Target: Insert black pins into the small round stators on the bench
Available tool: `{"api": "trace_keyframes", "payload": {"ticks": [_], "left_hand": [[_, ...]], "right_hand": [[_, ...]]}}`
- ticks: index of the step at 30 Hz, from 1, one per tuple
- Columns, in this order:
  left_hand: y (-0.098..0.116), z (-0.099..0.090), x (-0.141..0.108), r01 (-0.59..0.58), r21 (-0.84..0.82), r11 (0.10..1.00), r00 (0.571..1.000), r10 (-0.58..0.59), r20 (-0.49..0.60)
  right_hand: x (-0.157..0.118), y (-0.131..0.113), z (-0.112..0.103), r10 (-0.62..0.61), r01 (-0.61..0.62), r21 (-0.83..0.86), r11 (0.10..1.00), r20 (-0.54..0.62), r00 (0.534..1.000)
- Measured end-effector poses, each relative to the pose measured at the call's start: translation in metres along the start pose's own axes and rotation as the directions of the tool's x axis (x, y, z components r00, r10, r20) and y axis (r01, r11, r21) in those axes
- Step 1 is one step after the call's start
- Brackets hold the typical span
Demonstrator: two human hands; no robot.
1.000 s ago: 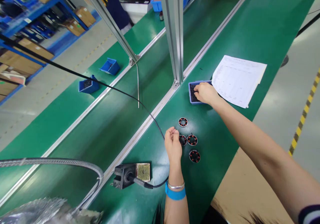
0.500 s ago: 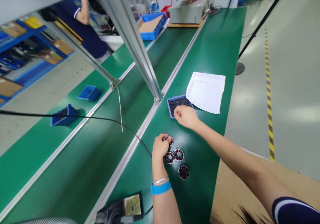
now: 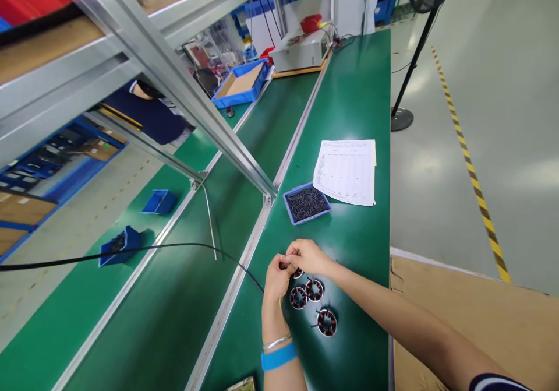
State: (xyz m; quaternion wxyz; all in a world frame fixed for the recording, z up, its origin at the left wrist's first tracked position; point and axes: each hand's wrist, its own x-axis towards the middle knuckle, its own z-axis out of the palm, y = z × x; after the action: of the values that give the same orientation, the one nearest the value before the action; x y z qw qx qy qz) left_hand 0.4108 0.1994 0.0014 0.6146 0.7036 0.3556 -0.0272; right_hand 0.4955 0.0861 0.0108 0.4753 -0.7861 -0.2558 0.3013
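Observation:
My left hand (image 3: 276,279), with a metal bangle and a blue band at its wrist, grips a small motor stator (image 3: 297,273) with red-orange windings. My right hand (image 3: 308,257) meets it there, thumb and fingertips pinched together at the stator's far side. Whatever sits in that pinch is too small and covered to make out. Just nearer to me lie three similar stators: a left one (image 3: 299,298), one touching or almost touching it (image 3: 314,290), and a lower one (image 3: 327,322) with a short black piece sticking out. Beyond my hands stands a blue tray (image 3: 288,206) full of short black tubes.
Printed sheets (image 3: 347,172) overlap the tray's right corner. An aluminium post (image 3: 218,114) rises left of the tray. A black cable (image 3: 174,244) crosses from the left. Blue bins (image 3: 159,202) stand on the far strip; a floor fan (image 3: 414,64) stands right of the bench.
My right hand has left the tray of black tubes and come back to my left hand at the stator. The camera view has shifted, and the tray is now fully uncovered by my hand.

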Motion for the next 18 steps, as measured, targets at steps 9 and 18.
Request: {"api": "trace_keyframes", "payload": {"ticks": [9,18], "left_hand": [[-0.007,-0.001,0.001,-0.026,0.044,0.999,1.000,0.026,0.012],[-0.005,-0.001,0.000,-0.059,0.093,0.994,0.996,0.053,0.070]], "right_hand": [[-0.007,0.009,-0.010,-0.279,0.286,0.122,0.950,-0.074,0.957],[-0.016,0.029,-0.011,-0.043,0.050,0.028,0.998,-0.193,0.980]]}}
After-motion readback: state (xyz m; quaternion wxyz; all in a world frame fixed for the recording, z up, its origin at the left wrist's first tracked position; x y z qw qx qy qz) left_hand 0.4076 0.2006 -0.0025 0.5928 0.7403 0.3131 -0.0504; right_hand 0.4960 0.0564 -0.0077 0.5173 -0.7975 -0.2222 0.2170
